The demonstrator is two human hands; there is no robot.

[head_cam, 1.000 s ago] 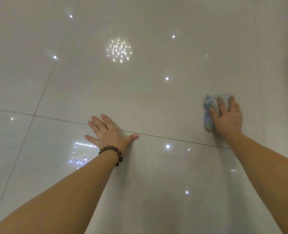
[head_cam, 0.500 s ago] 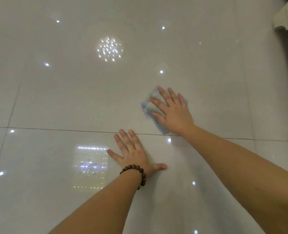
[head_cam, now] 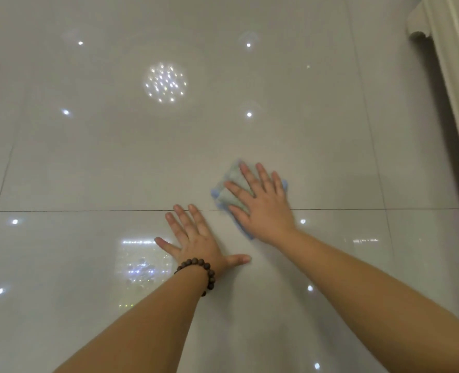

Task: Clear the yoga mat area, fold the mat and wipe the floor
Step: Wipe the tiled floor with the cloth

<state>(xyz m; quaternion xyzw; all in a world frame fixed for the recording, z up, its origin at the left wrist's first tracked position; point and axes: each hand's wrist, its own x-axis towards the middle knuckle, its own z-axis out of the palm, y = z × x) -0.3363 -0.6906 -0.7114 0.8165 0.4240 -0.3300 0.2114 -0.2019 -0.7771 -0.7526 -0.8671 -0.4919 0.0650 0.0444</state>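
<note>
A small blue and pale green cloth (head_cam: 229, 185) lies flat on the glossy light tiled floor (head_cam: 115, 162). My right hand (head_cam: 262, 204) presses down on it with straight, spread fingers, covering most of it. My left hand (head_cam: 196, 238), with a dark bead bracelet on the wrist, rests flat on the floor just left and nearer of the cloth, fingers spread. The yoga mat is not in view.
A pale curtain or drape (head_cam: 454, 76) hangs at the right edge, its hem near the floor. A dark grout line (head_cam: 75, 211) runs left to right under my hands. Ceiling lights reflect in the tiles.
My right hand slid the cloth from the far right to the middle, close beside my left hand. The view shifted, bringing the curtain in at the right.
</note>
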